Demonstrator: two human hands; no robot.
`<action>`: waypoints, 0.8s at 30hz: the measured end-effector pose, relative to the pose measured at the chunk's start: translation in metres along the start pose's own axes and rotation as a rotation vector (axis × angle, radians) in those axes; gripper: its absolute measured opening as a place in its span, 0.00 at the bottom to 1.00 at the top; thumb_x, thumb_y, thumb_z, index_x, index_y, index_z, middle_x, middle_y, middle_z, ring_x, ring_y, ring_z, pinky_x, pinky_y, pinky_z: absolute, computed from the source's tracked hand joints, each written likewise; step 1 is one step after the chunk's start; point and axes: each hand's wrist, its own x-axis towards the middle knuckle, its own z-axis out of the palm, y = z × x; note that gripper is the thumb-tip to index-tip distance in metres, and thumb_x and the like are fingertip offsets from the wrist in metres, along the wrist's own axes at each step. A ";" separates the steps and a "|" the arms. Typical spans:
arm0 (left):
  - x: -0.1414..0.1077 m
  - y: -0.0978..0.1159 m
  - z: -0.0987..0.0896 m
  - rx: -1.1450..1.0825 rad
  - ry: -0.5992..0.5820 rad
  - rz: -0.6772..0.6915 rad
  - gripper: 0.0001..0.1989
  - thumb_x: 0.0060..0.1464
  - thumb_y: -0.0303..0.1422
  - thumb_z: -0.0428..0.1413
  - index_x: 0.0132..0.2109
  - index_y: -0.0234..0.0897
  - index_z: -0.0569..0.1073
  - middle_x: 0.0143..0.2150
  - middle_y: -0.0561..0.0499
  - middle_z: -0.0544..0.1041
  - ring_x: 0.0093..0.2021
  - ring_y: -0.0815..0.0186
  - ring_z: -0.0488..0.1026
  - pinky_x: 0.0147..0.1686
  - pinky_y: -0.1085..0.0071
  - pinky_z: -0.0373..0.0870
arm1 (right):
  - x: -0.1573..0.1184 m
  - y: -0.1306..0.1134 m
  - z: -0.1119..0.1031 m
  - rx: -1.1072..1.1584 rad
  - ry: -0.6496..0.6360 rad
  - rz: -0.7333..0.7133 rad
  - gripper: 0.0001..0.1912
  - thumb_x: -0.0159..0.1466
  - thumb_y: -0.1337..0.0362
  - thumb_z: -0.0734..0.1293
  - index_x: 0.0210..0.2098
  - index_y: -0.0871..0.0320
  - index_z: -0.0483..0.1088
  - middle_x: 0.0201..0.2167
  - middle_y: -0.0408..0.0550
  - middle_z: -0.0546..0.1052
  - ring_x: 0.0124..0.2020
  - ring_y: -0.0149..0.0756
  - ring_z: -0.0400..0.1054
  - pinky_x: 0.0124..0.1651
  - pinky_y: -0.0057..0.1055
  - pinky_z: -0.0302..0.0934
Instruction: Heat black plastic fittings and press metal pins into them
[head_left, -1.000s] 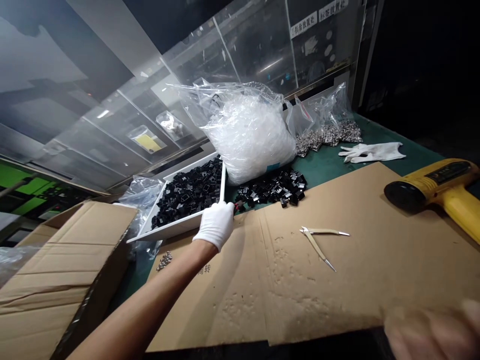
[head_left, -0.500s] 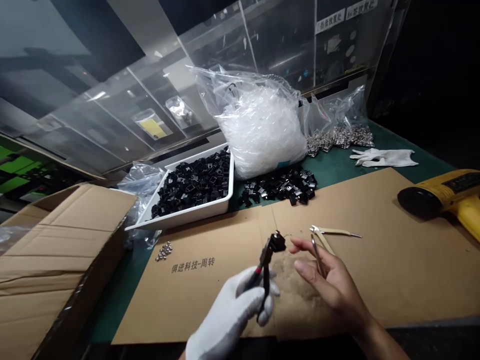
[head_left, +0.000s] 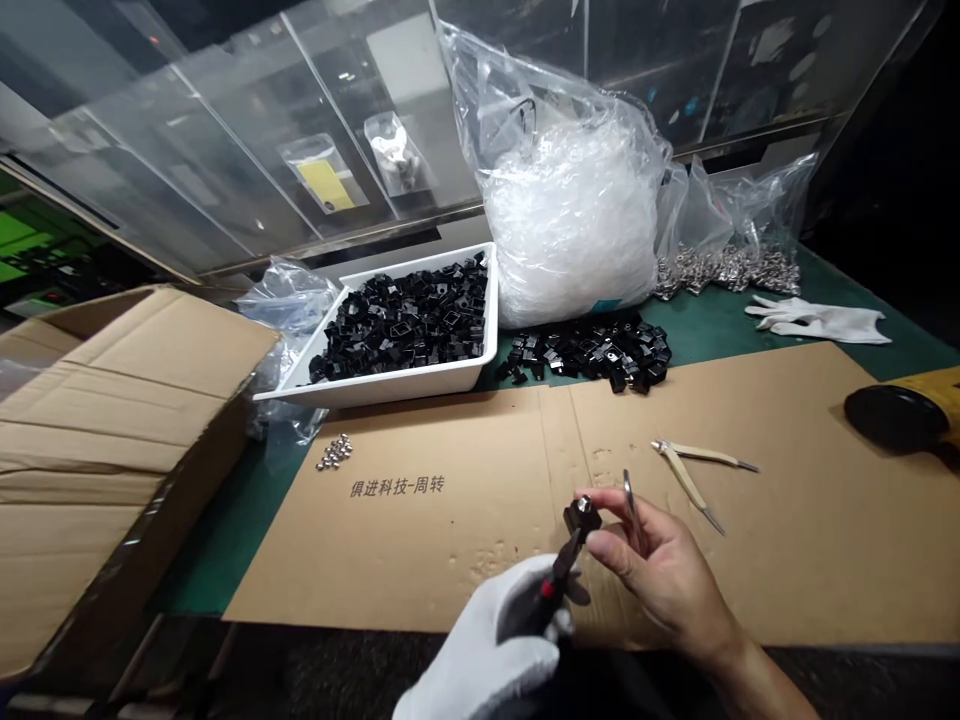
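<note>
Left grip, a white-gloved hand point(head_left: 480, 650), is closed around a black handle point(head_left: 553, 590) with a red mark. A small black block point(head_left: 582, 516) sits at the top of that handle. Right grip, a bare hand point(head_left: 660, 570), is curled beside it, with its fingertips point(head_left: 592, 503) touching the block and a thin silver tool point(head_left: 628, 497) pinched upright in the fingers.

Both hands are over the near edge of a flattened cardboard sheet point(head_left: 420, 530) printed with Chinese characters, which lies on a green tabletop point(head_left: 720, 325). To the right of my hands on the sheet is a pair of tan-handled nippers point(head_left: 694, 470), and a yellow heat gun point(head_left: 896, 415) sits at the right edge. Further left on the sheet are a few small silver nuts point(head_left: 334, 452).

Along the far side I see a white tray point(head_left: 390, 385) heaped with black blocks, a loose pile of black blocks point(head_left: 592, 352), a bulging plastic bag point(head_left: 570, 220), silver hardware point(head_left: 724, 270) and a white glove point(head_left: 817, 320). An open cardboard box point(head_left: 112, 400) stands at left, with clear panels point(head_left: 225, 130) behind everything.
</note>
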 end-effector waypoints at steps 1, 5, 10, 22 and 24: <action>-0.001 -0.003 0.000 0.027 0.023 -0.006 0.28 0.51 0.48 0.67 0.54 0.36 0.77 0.42 0.45 0.75 0.42 0.58 0.69 0.44 0.64 0.66 | 0.000 0.000 0.001 -0.002 0.001 0.006 0.24 0.62 0.49 0.77 0.51 0.56 0.76 0.25 0.42 0.75 0.27 0.36 0.69 0.33 0.32 0.64; -0.002 -0.015 0.000 0.102 0.107 0.001 0.23 0.53 0.42 0.65 0.54 0.37 0.77 0.42 0.46 0.75 0.43 0.58 0.70 0.47 0.63 0.68 | 0.001 0.004 0.001 -0.033 0.016 0.016 0.24 0.61 0.50 0.78 0.50 0.56 0.77 0.27 0.43 0.75 0.27 0.33 0.66 0.31 0.30 0.60; -0.002 -0.022 -0.001 0.122 0.171 0.019 0.19 0.54 0.36 0.62 0.52 0.36 0.76 0.41 0.46 0.74 0.43 0.58 0.71 0.46 0.63 0.69 | 0.004 0.016 0.000 -0.066 0.034 0.022 0.23 0.62 0.51 0.78 0.51 0.55 0.76 0.26 0.40 0.71 0.26 0.31 0.61 0.31 0.30 0.56; -0.004 -0.036 -0.005 0.137 0.260 0.067 0.20 0.62 0.41 0.60 0.57 0.38 0.75 0.51 0.45 0.79 0.50 0.56 0.74 0.55 0.64 0.71 | 0.010 0.018 0.014 -0.143 0.056 0.021 0.25 0.61 0.50 0.78 0.49 0.57 0.72 0.21 0.32 0.58 0.23 0.29 0.51 0.28 0.29 0.48; -0.005 -0.037 -0.005 0.135 0.265 0.062 0.22 0.64 0.41 0.59 0.62 0.40 0.74 0.58 0.45 0.78 0.57 0.55 0.73 0.63 0.61 0.67 | 0.010 0.019 0.016 -0.171 0.046 0.015 0.24 0.62 0.50 0.77 0.50 0.58 0.72 0.21 0.32 0.58 0.23 0.29 0.51 0.28 0.29 0.48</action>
